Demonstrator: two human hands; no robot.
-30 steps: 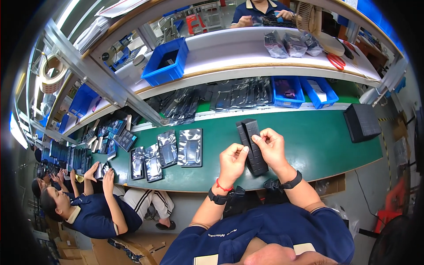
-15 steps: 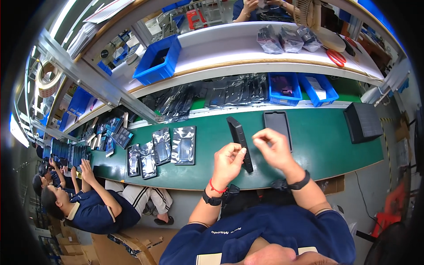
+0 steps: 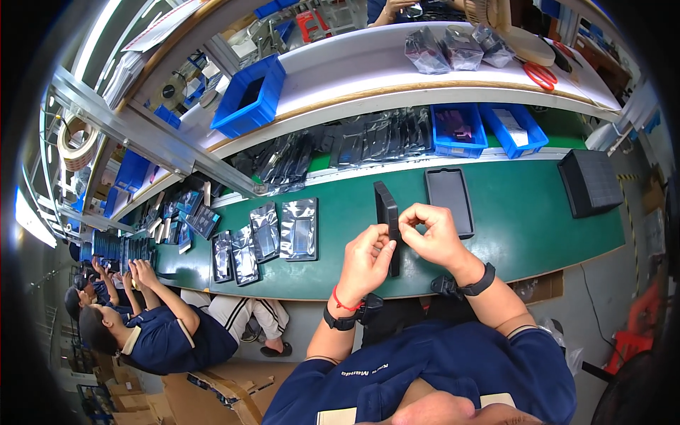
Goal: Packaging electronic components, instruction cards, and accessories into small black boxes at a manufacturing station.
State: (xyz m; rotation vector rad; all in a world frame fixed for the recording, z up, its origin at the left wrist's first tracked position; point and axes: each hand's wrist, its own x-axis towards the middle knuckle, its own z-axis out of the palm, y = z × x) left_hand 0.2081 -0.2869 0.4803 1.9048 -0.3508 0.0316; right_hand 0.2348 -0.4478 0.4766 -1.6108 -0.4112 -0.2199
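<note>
My left hand [image 3: 363,261] grips a shallow black plastic tray [image 3: 384,200] by its near part, thumb on one side, and the tray stands on edge above the green table. Against the tray's right side, my right hand [image 3: 434,237] is closed in a pinch; whatever its fingertips hold is too small to make out. Just beyond the right hand, a second black tray [image 3: 448,200] lies flat on the table. Left of my hands lie several black trays in shiny clear wrap, among them a wrapped tray [image 3: 299,230].
A stack of black trays [image 3: 591,184] stands at the table's right end. Along the back are blue bins [image 3: 459,147] and many wrapped black pieces [image 3: 379,138]. Overhead runs a white shelf [image 3: 340,78] with red-handled scissors [image 3: 540,75]. Co-workers [image 3: 163,329] sit at the left.
My right hand has moved left, from beside the held tray to touching its side. The tray has turned more upright in my left hand. The whole view has shifted slightly.
</note>
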